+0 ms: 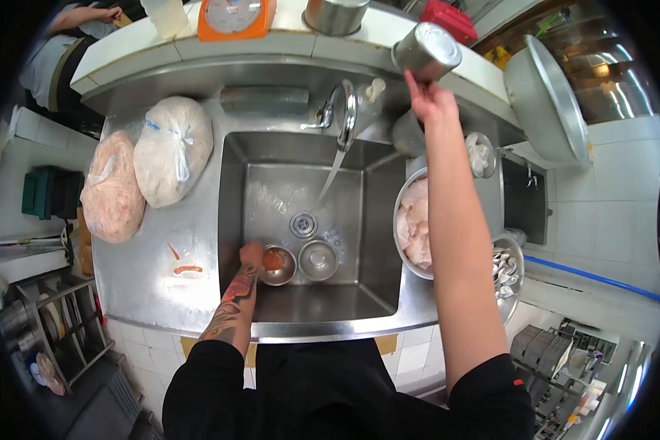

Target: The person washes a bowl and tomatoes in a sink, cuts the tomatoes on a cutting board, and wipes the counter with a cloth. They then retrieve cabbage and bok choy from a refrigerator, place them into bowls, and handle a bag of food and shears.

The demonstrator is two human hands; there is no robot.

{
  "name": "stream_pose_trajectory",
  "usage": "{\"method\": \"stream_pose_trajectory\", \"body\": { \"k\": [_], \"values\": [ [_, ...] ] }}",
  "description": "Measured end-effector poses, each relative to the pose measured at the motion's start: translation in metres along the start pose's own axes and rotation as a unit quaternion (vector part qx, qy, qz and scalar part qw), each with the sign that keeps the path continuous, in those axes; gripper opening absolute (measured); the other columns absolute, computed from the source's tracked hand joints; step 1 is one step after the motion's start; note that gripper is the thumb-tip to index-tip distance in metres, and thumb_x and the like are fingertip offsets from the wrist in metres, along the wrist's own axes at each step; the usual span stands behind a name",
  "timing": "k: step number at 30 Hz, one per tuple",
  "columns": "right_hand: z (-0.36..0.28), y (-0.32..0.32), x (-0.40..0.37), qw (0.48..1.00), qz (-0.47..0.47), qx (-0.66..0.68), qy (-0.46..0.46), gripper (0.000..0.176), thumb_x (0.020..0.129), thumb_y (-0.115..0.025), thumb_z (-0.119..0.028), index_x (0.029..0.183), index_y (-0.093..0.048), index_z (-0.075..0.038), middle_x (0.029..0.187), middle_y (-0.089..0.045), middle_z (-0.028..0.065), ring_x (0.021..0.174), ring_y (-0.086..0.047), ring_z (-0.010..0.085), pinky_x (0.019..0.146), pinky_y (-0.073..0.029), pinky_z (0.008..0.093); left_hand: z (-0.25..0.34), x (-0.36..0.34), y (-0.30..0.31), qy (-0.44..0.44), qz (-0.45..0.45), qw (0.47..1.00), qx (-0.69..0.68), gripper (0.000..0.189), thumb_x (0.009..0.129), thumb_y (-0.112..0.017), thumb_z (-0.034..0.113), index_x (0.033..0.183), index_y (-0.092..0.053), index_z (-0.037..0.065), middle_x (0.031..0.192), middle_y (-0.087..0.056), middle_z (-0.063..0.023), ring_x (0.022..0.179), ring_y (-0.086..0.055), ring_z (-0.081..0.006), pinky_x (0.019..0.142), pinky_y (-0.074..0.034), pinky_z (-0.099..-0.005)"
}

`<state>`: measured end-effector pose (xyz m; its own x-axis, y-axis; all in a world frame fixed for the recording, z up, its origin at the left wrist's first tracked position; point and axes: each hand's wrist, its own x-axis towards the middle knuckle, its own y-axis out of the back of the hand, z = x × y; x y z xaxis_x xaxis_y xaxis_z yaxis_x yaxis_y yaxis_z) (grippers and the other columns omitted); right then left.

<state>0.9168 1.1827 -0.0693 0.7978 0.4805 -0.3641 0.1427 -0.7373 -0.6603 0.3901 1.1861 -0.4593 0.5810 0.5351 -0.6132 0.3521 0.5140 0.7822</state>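
Observation:
My left hand (pixel 251 254) is closed at the left rim of a small metal bowl (pixel 287 273) on the sink floor. Something orange-red (pixel 274 260) lies inside that bowl; my fingers are partly hidden. Beside it on the right sits a second metal bowl (pixel 318 261), apparently with water in it. My right hand (pixel 435 105) reaches up to the back ledge and grips a silver metal canister (pixel 427 51) at its lower side, one finger stretched along it. Water runs from the curved tap (pixel 347 117) into the steel sink (pixel 381 282), close to the drain (pixel 303 224).
Two filled plastic bags (pixel 174 150) lie on the left counter, near orange-red scraps (pixel 188 270). Right of the sink is a basin of pale pink meat (pixel 415 224). An orange scale (pixel 236 18) and a metal pot (pixel 335 16) stand on the ledge. Another person's hand (pixel 112 13) shows upper left.

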Motion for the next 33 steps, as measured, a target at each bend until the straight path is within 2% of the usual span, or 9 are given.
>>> {"method": "stream_pose_trajectory", "body": {
  "k": [3,11,19,21,25,26,28,31,33],
  "values": [
    [0.006,-0.007,0.025,0.999,0.009,0.052,0.002,0.042,0.111,-0.023,-0.017,0.143,-0.044,-0.001,0.145,-0.052,0.0173,0.134,-0.051,0.0373,0.106,-0.051,0.0608,0.000,0.010,-0.020,-0.014,0.070,0.997,-0.011,0.013,0.084,-0.074,0.020,0.085,-0.074,0.007,0.088,-0.074,-0.0157,0.088,-0.074,-0.0345,0.073,-0.061,-0.0419],
    [-0.001,-0.027,-0.001,0.994,0.013,0.067,-0.086,0.063,0.107,-0.043,-0.013,0.158,-0.006,-0.005,0.157,-0.019,0.0310,0.146,-0.032,0.0434,0.113,-0.042,0.0638,-0.009,0.001,0.012,-0.047,0.060,0.996,-0.045,0.014,0.085,-0.068,0.015,0.092,-0.077,0.006,0.092,-0.074,-0.0204,0.089,-0.073,-0.0373,0.076,-0.061,-0.0468],
    [0.102,0.071,-0.221,0.984,-0.065,-0.161,0.036,0.029,0.102,-0.058,-0.017,0.127,-0.054,-0.004,0.117,-0.065,0.0136,0.108,-0.066,0.0241,0.095,-0.056,0.0444,-0.011,-0.003,0.049,-0.035,0.023,0.942,-0.334,0.031,0.084,-0.064,0.013,0.112,-0.072,0.002,0.104,-0.074,-0.0217,0.089,-0.073,-0.0390,0.077,-0.060,-0.0455],
    [0.162,0.135,-0.251,0.933,-0.070,-0.349,-0.055,0.040,0.099,-0.064,-0.025,0.131,-0.056,-0.002,0.116,-0.065,0.0137,0.103,-0.066,0.0211,0.091,-0.054,0.0364,0.008,-0.025,0.095,0.107,-0.110,0.803,-0.575,0.039,0.083,-0.059,0.007,0.120,-0.066,0.002,0.105,-0.073,-0.0153,0.092,-0.073,-0.0312,0.077,-0.061,-0.0432],
    [0.255,0.219,-0.276,0.722,-0.068,-0.688,-0.029,0.075,0.093,-0.071,-0.041,0.147,-0.044,0.003,0.123,-0.065,0.0194,0.102,-0.067,0.0246,0.086,-0.056,0.0345,0.020,-0.044,0.108,0.067,-0.129,0.719,-0.680,0.044,0.083,-0.058,0.003,0.127,-0.059,0.003,0.110,-0.068,-0.0110,0.099,-0.069,-0.0256,0.077,-0.061,-0.0428],
    [0.253,0.211,-0.276,0.725,-0.066,-0.686,-0.024,0.075,0.093,-0.071,-0.041,0.147,-0.044,0.003,0.123,-0.065,0.0194,0.102,-0.067,0.0246,0.086,-0.056,0.0345,0.033,-0.059,0.123,0.068,-0.127,0.704,-0.696,0.047,0.084,-0.057,0.000,0.131,-0.056,0.002,0.114,-0.066,-0.0124,0.101,-0.069,-0.0255,0.077,-0.062,-0.0405],
    [0.241,0.197,-0.278,0.876,-0.020,-0.399,-0.272,0.072,0.094,-0.069,-0.033,0.147,-0.040,0.005,0.122,-0.064,0.0222,0.106,-0.067,0.0275,0.079,-0.060,0.0336,0.050,-0.085,0.136,0.058,-0.132,0.692,-0.707,0.051,0.086,-0.056,-0.004,0.136,-0.052,0.001,0.119,-0.065,-0.0138,0.102,-0.068,-0.0254,0.077,-0.063,-0.0381],
    [0.235,0.215,-0.283,0.859,-0.057,-0.443,-0.251,0.056,0.097,-0.065,-0.021,0.140,-0.043,0.005,0.124,-0.062,0.0211,0.099,-0.069,0.0267,0.067,-0.064,0.0374,0.071,-0.118,0.155,0.011,-0.160,0.638,-0.753,0.039,0.099,-0.057,0.017,0.136,-0.053,0.004,0.124,-0.064,-0.0124,0.108,-0.066,-0.0264,0.083,-0.060,-0.0436],
    [0.192,0.190,-0.298,0.881,-0.052,-0.382,-0.275,0.055,0.095,-0.065,-0.018,0.139,-0.044,0.006,0.119,-0.064,0.0210,0.093,-0.071,0.0287,0.065,-0.064,0.0382,0.074,-0.143,0.190,0.012,-0.218,0.518,-0.827,0.049,0.107,-0.048,0.041,0.140,-0.051,0.006,0.130,-0.063,-0.0130,0.119,-0.061,-0.0268,0.089,-0.058,-0.0430]
  ]
}}
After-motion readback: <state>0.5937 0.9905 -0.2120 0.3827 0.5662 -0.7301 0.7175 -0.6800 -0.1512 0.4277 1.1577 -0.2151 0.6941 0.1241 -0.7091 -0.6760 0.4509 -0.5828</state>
